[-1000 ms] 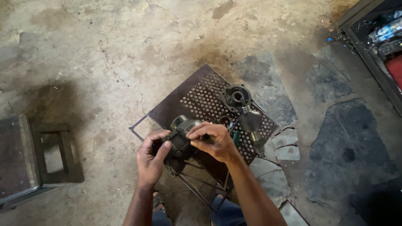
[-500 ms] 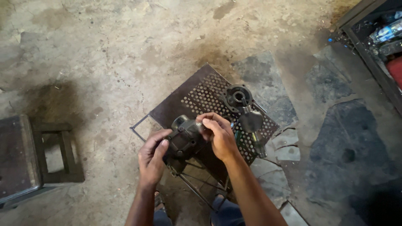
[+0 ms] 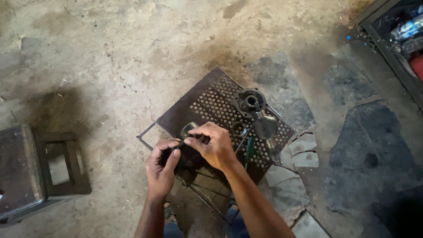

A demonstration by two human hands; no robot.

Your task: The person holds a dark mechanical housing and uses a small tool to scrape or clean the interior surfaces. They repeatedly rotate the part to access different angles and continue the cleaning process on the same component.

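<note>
- Perforated metal stand [image 3: 207, 102] sits on the stained concrete floor [image 3: 110, 53];
- a round black housing [image 3: 250, 100] rests on it, well apart from the hands;
- left hand [image 3: 162, 168] cups the dark greasy part [image 3: 188, 154] at the stand's near edge;
- right hand [image 3: 212, 145] pinches its top, fingers closed.

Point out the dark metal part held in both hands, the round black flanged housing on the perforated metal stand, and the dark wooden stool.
Dark metal part [image 3: 188, 155], head view: its body between the hands.
Round black flanged housing [image 3: 250, 100], head view: its rim.
Dark wooden stool [image 3: 61, 164], head view: its frame.
</note>
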